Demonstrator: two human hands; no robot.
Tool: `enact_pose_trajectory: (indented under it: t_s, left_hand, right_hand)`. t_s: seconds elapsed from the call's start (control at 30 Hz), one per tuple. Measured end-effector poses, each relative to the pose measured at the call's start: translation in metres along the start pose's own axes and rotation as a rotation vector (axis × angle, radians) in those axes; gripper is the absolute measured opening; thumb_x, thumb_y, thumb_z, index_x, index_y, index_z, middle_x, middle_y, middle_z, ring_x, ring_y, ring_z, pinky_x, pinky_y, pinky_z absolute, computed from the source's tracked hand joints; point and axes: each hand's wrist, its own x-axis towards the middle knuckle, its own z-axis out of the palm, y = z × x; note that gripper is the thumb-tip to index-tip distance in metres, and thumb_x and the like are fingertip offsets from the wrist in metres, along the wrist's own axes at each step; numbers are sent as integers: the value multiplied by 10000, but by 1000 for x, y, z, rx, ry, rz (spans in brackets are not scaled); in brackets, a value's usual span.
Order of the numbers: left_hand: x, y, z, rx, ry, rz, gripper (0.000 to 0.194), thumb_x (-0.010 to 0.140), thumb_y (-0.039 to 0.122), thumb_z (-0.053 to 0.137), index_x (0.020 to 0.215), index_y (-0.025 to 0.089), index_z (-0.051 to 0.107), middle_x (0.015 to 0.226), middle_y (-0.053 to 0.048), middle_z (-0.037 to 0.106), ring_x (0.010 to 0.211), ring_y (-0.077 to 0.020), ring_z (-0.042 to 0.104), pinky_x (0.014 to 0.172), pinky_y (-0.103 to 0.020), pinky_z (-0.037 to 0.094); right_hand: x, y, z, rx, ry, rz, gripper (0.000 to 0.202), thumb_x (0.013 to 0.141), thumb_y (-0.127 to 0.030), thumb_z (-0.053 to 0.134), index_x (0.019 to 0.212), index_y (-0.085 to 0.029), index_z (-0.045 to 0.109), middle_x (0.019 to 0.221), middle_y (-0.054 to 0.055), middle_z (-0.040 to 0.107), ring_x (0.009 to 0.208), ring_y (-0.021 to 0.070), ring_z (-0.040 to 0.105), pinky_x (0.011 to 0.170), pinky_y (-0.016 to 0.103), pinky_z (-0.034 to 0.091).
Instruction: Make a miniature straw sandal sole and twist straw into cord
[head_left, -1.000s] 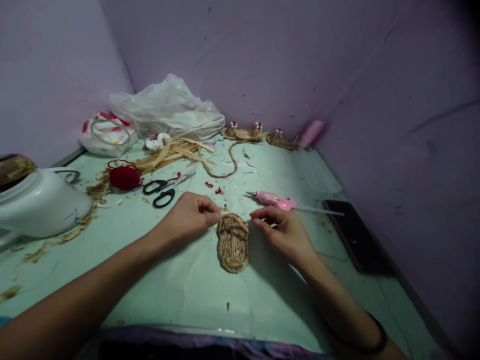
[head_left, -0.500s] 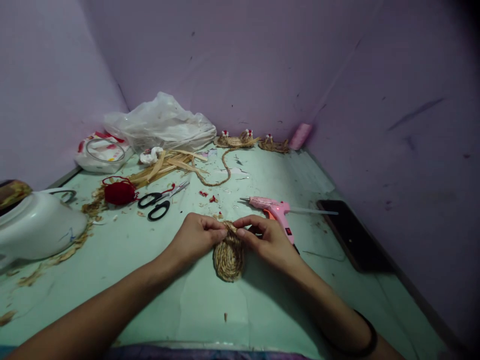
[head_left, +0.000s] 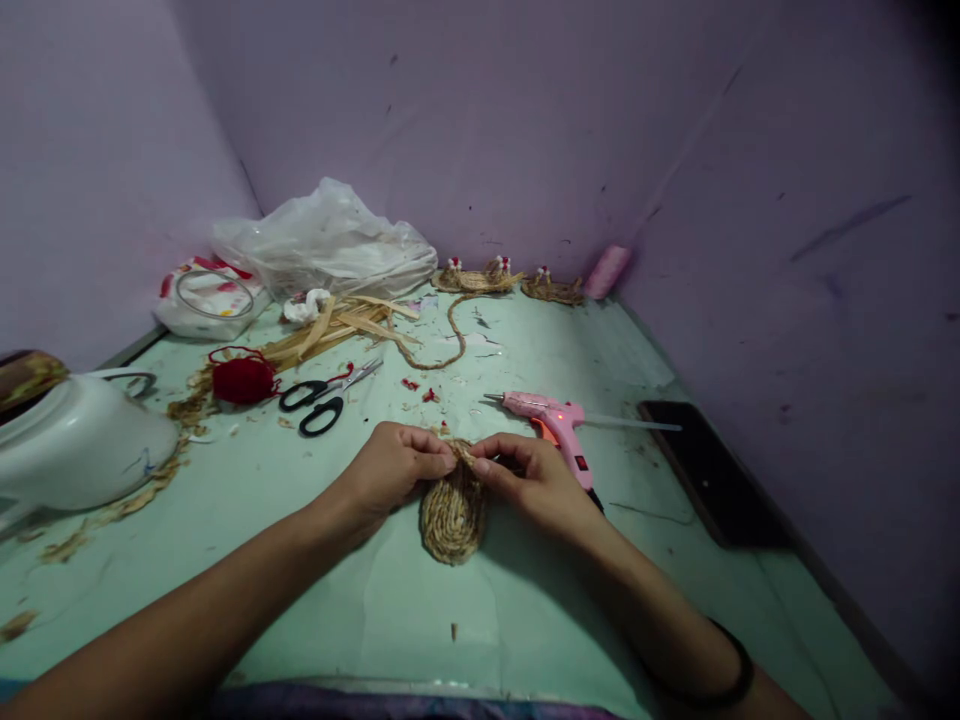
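The left forearm (head_left: 247, 585) slants far and right from the near left; the right forearm (head_left: 645, 595) far and left from the near right; the left hand (head_left: 397, 465) and the right hand (head_left: 532, 482), fingertips nearly meeting, form 2 pinches of thumb and forefinger; the left's other fingers curl inward.

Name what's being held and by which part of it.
The woven piece, pinched at its far end by the fingertips of the left grip and right grip.
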Motion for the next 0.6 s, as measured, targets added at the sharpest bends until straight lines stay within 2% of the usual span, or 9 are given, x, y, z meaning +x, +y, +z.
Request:
enact_pose_trajectory:
  t_s: [0.17,0.23,0.33,0.43,0.5,0.6]
  left_hand:
    - [1,-1,0,45,-12,23,125,566,238,602,554,130,539,325,85,329,321,-17,201,372,-195,100]
    - [1,0,-2,106,7,65,122,565,234,603,564,129,543,360,73,371,349,-27,255,378,-192,156]
    - [0,3,-5,260,127,231,119,562,213,606,625,121,563,499,34,488,459,-56,387,446,-197,284]
    - [1,5,-10,443,216,408,215,600,207,573,796,125,604,604,15,537,532,-78,431,511,-211,338]
    - [4,4,-13,511,177,444,277,611,163,524,871,126,613,663,-2,570,551,-84,441,533,-217,353]
    - [9,0,-16,512,90,402,342,575,78,440,862,115,624,732,-29,613,586,-96,477,561,-223,374]
  right_hand:
    - [-1,-1,2,39,40,-15,105,704,-210,561,741,-128,615,724,71,636,651,156,566,597,288,438]
    - [-2,-1,2,40,52,-18,121,701,-214,566,770,-129,616,738,70,637,655,156,570,599,290,444]
    - [-1,0,1,40,57,-36,177,701,-209,568,856,-132,610,784,70,639,698,160,579,641,304,458]
    - [1,2,-2,60,82,-35,243,693,-195,572,927,-133,589,869,86,629,760,168,585,691,323,471]
    - [2,3,-3,115,112,-10,267,688,-193,568,949,-134,569,937,100,609,761,164,590,690,328,487]
    - [3,5,-5,218,146,10,274,677,-205,573,942,-141,551,1009,115,577,730,153,595,677,336,508]
